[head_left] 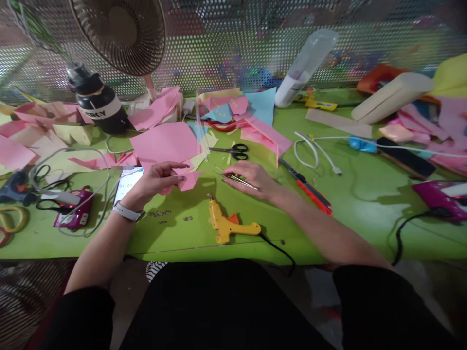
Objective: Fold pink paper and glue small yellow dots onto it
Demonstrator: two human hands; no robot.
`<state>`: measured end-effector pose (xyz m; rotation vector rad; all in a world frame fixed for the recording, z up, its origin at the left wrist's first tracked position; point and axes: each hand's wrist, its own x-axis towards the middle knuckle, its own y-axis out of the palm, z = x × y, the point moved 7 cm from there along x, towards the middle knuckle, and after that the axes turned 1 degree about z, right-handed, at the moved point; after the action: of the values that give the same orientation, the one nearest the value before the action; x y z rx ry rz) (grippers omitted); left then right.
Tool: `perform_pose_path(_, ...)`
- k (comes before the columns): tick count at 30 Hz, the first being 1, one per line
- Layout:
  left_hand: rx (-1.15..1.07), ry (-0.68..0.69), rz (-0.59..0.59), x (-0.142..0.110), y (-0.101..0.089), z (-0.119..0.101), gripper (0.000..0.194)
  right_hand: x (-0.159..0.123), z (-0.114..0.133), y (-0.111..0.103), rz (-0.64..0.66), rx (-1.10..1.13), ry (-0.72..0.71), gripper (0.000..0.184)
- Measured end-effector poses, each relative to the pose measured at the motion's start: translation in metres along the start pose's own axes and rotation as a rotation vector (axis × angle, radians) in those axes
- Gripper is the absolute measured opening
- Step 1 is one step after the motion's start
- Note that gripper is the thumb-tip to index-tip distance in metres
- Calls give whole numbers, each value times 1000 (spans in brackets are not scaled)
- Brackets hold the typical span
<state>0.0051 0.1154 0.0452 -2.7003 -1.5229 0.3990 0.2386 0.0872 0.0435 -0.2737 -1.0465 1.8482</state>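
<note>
My left hand (160,179), with a white watch at the wrist, pinches a small cut piece of pink paper (190,180) between thumb and fingers. To the right, my right hand (250,179) is closed on thin metal tweezers (239,181), whose tips point left toward the paper without touching it. A yellow hot glue gun (231,226) lies on its side on the green table just below, its nozzle pointing up and away from me. Black-handled scissors (235,151) rest beyond my hands. Several tiny dark bits (160,213) are scattered below my left hand.
A lit phone (129,183) lies by my left wrist. A red and black cutter (310,189) lies right of my right hand. Pink paper sheets (166,143), a black bottle (100,104), a fan (122,31) and a clear spray bottle (304,68) stand or lie farther back. A white cable (310,148) loops nearby.
</note>
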Motion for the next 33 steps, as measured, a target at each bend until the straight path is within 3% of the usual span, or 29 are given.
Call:
perform_pose_path(5,23,10,21,5,0,7,43,0,5,2,-24,28,-74,21)
perform_pose_path(10,34,-30,107,8,1,18,60,-4,3,-7,-89,97,103,23)
perform_pose_path(13,105,-11,81,8,-1,19,60,-5,-3,-8,-96,115,140,18)
perform_pose_path(17,229,-16,89,5,5,19,58,-2,-7,1,43,-57,-33,20)
perform_pose_path(19,270,-27,116,4,10,21,63,-2,-12,4,118,-161,-56,30)
perform_pose_path(22,338,-19,107,3,13,20,61,-4,-8,-10,87,-249,-16,44)
perform_pose_path(24,349,4,88,2,10,16,55,-9,8,-22,52,-241,-9,36)
perform_pose_path(25,327,20,74,1,7,13,51,-13,20,-23,77,-206,-24,29)
perform_pose_path(26,284,33,64,1,3,9,49,-18,32,-17,194,-159,-37,26)
perform_pose_path(29,108,11,75,-2,-8,4,45,-45,61,14,581,-170,-34,44)
perform_pose_path(33,9,-53,105,-4,-13,7,41,-62,70,36,673,-346,30,28)
